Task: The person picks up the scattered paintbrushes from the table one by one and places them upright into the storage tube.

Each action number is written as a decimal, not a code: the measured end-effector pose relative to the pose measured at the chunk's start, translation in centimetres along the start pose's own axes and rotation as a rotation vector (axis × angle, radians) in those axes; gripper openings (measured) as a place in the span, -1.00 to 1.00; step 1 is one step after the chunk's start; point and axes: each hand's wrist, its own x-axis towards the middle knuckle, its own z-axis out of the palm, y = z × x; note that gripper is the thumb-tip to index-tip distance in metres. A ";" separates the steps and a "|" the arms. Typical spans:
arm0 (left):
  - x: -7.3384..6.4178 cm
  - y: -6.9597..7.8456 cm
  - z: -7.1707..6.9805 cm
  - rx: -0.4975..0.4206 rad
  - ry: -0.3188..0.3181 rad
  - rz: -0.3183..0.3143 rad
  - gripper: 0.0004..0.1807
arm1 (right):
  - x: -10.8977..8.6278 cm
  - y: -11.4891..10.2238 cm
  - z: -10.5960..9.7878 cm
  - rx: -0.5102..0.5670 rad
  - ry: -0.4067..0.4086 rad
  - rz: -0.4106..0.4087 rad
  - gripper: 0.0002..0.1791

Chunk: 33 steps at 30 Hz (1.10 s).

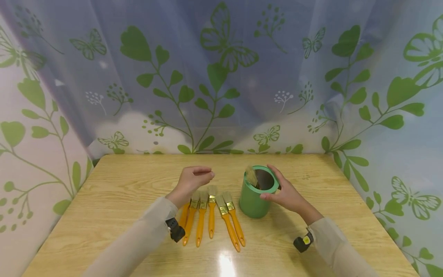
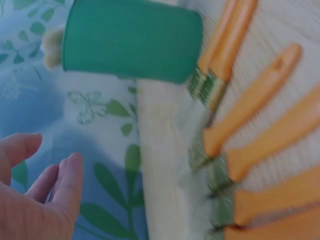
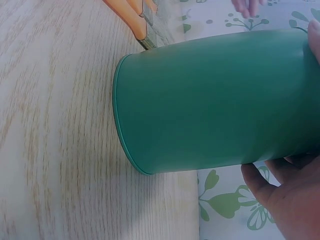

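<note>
A green can (image 1: pixel 254 202) stands upright on the table, and the bristles of a paintbrush (image 1: pixel 251 176) show above its rim. My right hand (image 1: pixel 288 193) grips the can's upper right side, thumb at the front and fingers behind. In the right wrist view the can (image 3: pixel 215 102) fills the middle. My left hand (image 1: pixel 194 184) hovers over the left part of a row of paintbrushes (image 1: pixel 202 223), holding nothing. The left wrist view shows its thumb and fingers (image 2: pixel 67 187) apart. Several brushes with orange handles lie with bristles pointing away; the left hand's arm partly covers the leftmost.
The light wood table (image 1: pixel 138 177) ends at a curtain (image 1: pixel 194 84) with green leaves and butterflies, which also hangs along both sides. A camera (image 1: pixel 175 230) is strapped to the left wrist, and another camera (image 1: pixel 302 243) to the right.
</note>
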 end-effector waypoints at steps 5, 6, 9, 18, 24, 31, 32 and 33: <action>-0.2 -1.4 -1.7 0.023 0.043 -0.027 -0.60 | 0.0 0.1 0.0 0.008 -0.002 -0.003 0.11; -0.2 -1.7 -2.0 0.019 0.055 -0.035 -0.60 | 0.0 0.1 0.0 0.008 -0.002 -0.003 0.11; -0.3 -2.7 -3.1 0.022 0.077 -0.054 -0.60 | 0.0 0.1 0.0 0.011 -0.004 -0.002 0.11; -1.3 -4.8 -5.4 0.074 0.106 -0.092 -0.54 | 0.0 0.2 0.0 -0.004 -0.001 -0.008 0.12; -1.6 -6.0 -5.8 0.110 0.131 -0.137 -0.57 | 0.1 0.3 0.0 -0.003 -0.001 -0.010 0.11; -1.5 -7.2 -5.6 0.205 0.180 -0.172 -0.59 | 0.1 0.4 0.0 0.009 -0.002 -0.013 0.11; -1.5 -7.3 -5.6 0.205 0.184 -0.171 -0.59 | 0.1 0.4 0.0 0.009 -0.003 -0.013 0.11; -1.5 -7.4 -5.5 0.199 0.183 -0.165 -0.58 | 0.1 0.4 0.0 0.010 -0.003 -0.013 0.11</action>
